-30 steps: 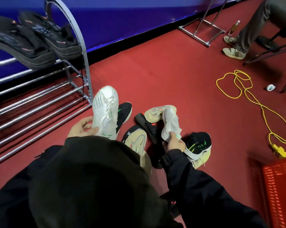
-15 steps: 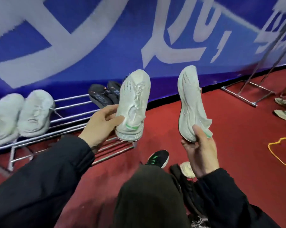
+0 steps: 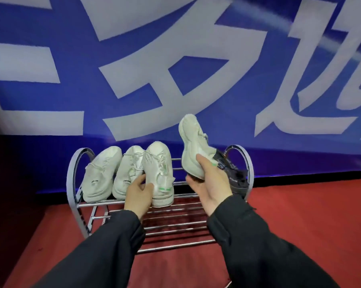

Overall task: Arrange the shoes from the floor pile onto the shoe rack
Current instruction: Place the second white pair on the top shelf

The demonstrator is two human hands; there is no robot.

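Left hand [image 3: 139, 189] grips white knit sneaker [image 3: 159, 173] at heel, setting it on shoe rack [image 3: 75, 163] top tier, touching white pair [image 3: 113, 173] at its 9 o'clock. Best to seat sole flat on rails, toe to wall. Right hand [image 3: 208, 181] holds matching sneaker [image 3: 193, 146] raised, at 3 o'clock of first; gap before black shoes [image 3: 235, 173] awaits.

Looked like an event or exhibition hall rather than a home. Red carpet [image 3: 300, 225] covered the floor wall to wall. Behind it ran a long blue banner [image 3: 175, 90] printed with very large pale characters, dark along its base. A small chrome shoe rack [image 3: 77, 179] with arched ends stood against the banner, a few pale sneakers [image 3: 101, 173] on its top rails.
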